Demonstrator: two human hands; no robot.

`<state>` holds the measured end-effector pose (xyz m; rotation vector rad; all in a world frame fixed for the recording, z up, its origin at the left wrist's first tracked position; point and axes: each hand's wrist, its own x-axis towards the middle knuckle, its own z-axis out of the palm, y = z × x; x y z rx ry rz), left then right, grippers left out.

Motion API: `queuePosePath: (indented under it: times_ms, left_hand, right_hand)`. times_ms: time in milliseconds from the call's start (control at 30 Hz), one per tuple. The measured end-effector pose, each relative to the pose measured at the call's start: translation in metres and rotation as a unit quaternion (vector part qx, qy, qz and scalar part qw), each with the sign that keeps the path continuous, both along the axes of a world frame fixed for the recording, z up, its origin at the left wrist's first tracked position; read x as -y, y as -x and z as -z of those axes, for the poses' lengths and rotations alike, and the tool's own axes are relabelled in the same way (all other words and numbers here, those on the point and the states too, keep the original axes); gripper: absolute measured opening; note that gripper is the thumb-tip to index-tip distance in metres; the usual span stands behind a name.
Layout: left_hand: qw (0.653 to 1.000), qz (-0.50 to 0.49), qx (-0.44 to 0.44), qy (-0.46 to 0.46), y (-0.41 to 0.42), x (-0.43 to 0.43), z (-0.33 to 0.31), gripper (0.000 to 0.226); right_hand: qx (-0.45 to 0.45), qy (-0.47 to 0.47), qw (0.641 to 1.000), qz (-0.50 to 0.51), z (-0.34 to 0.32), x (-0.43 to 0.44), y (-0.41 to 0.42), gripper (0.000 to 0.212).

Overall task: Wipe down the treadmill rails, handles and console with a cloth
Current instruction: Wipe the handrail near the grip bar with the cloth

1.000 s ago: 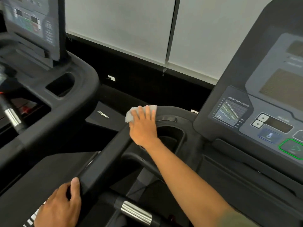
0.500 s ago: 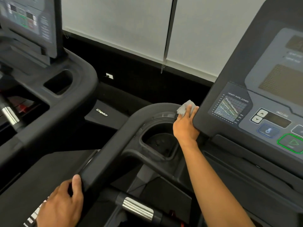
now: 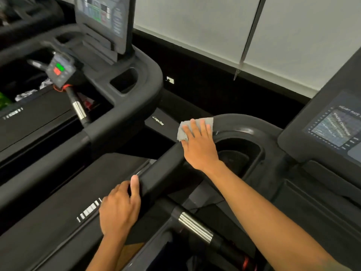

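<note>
Cloth on the treadmill rail

The right hand (image 3: pixel 199 145), fingers spread flat, pressed a soft, limp grey cloth (image 3: pixel 184 129) onto the rail (image 3: pixel 162 171); the left hand (image 3: pixel 119 210) gripped its near end.

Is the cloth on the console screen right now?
No, the right hand presses the cloth on the curved rail, left of the console.

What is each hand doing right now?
Left hand: closed around the black rail.
Right hand: open, flat, pressing the grey cloth onto the rail.
</note>
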<state>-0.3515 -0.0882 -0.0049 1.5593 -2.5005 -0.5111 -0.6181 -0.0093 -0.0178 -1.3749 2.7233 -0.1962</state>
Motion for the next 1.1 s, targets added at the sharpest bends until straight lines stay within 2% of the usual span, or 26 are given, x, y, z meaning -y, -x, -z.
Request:
queuePosePath:
  times_ms: [100,167,267,333,400,500,533,600,633,667,767,800,833,900,967,1067,1100]
  left_hand:
    - [1.000,-0.003,-0.021,-0.012,-0.003,-0.001,-0.007,0.066]
    - [0.997,-0.017,-0.052,-0.049,-0.005,-0.001,-0.009,0.072]
    - [0.975,-0.031,-0.176,-0.131,-0.008,0.007,-0.013,0.067]
    - [0.954,0.009,-0.252,-0.160,-0.006,0.016,-0.019,0.058]
    - [0.951,0.091,-0.239,-0.174,0.001,0.026,-0.027,0.063]
    - [0.931,0.219,-0.172,-0.236,0.013,0.038,-0.043,0.089]
    - [0.917,0.252,-0.155,-0.267,0.016,0.043,-0.047,0.103]
    - [0.901,0.310,-0.113,-0.281,0.022,0.054,-0.049,0.125]
    - [0.904,0.320,-0.100,-0.266,0.027,0.059,-0.049,0.125]
    - [0.914,0.316,-0.104,-0.231,0.034,0.062,-0.048,0.112]
    - [0.934,0.310,-0.123,-0.128,0.063,0.071,-0.045,0.032]
    - [0.937,0.306,-0.118,-0.121,0.069,0.076,-0.046,0.017]
    - [0.939,0.300,-0.120,-0.121,0.072,0.083,-0.049,0.012]
    - [0.945,0.280,-0.132,-0.103,0.065,0.102,-0.052,0.020]
    - [0.938,0.302,-0.119,-0.121,0.045,0.118,-0.050,0.039]
    - [0.859,0.418,-0.095,-0.279,0.004,0.105,-0.027,0.054]
    - [0.850,0.431,-0.075,-0.293,-0.008,0.093,-0.021,0.056]
  right_hand:
    - [0.007,0.029,0.995,-0.098,0.005,-0.002,-0.044,0.067]
    - [0.029,0.052,0.986,-0.158,0.008,-0.008,-0.076,0.062]
    - [0.081,0.073,0.970,-0.219,0.002,-0.013,-0.121,0.060]
    - [0.149,0.065,0.957,-0.241,-0.004,-0.006,-0.138,0.062]
    - [0.200,0.057,0.946,-0.249,-0.019,0.005,-0.143,0.058]
    - [0.299,0.057,0.927,-0.218,-0.048,0.013,-0.128,0.031]
    - [0.311,0.061,0.926,-0.203,-0.058,0.014,-0.120,0.026]
    - [0.279,0.065,0.942,-0.173,-0.072,0.015,-0.103,0.021]
    - [0.257,0.071,0.951,-0.158,-0.077,0.015,-0.096,0.017]
    - [0.243,0.080,0.956,-0.145,-0.082,0.015,-0.089,0.014]
    - [0.234,0.099,0.963,-0.091,-0.101,0.015,-0.079,0.029]
    - [0.230,0.119,0.964,-0.066,-0.105,0.013,-0.077,0.034]
    - [0.226,0.147,0.962,-0.035,-0.107,0.010,-0.076,0.039]
    - [0.226,0.197,0.954,0.023,-0.106,-0.001,-0.078,0.044]
    - [0.226,0.187,0.955,0.053,-0.095,-0.015,-0.086,0.041]
    - [0.202,0.112,0.971,0.058,-0.066,-0.031,-0.103,0.043]
    - [0.191,0.098,0.975,0.057,-0.057,-0.033,-0.109,0.043]
